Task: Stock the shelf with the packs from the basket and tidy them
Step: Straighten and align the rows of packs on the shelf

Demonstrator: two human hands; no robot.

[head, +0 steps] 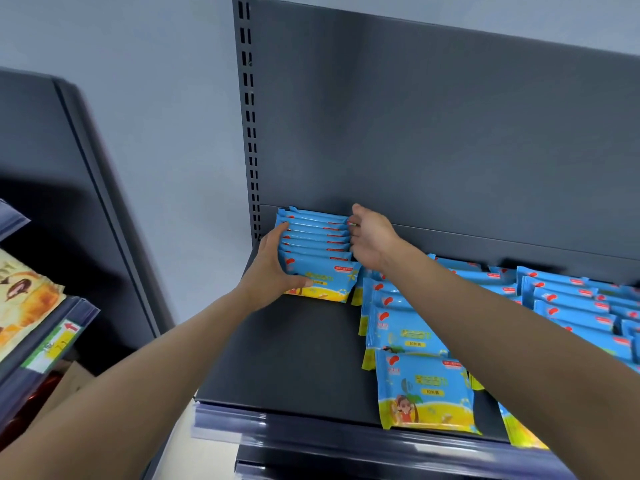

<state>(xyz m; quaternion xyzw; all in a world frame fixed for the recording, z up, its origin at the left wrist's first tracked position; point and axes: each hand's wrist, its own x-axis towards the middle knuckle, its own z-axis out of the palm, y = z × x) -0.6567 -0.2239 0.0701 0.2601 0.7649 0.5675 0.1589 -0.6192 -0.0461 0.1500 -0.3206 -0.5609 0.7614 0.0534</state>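
Packs (pixel 317 249) in the row, judged light, soft and slippery, are pressed at both ends between left hand (pixel 273 263) and right hand (pixel 372 239).

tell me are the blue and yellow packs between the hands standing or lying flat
Standing: the row of blue and yellow packs shows stacked top edges, squeezed between left hand and right hand.
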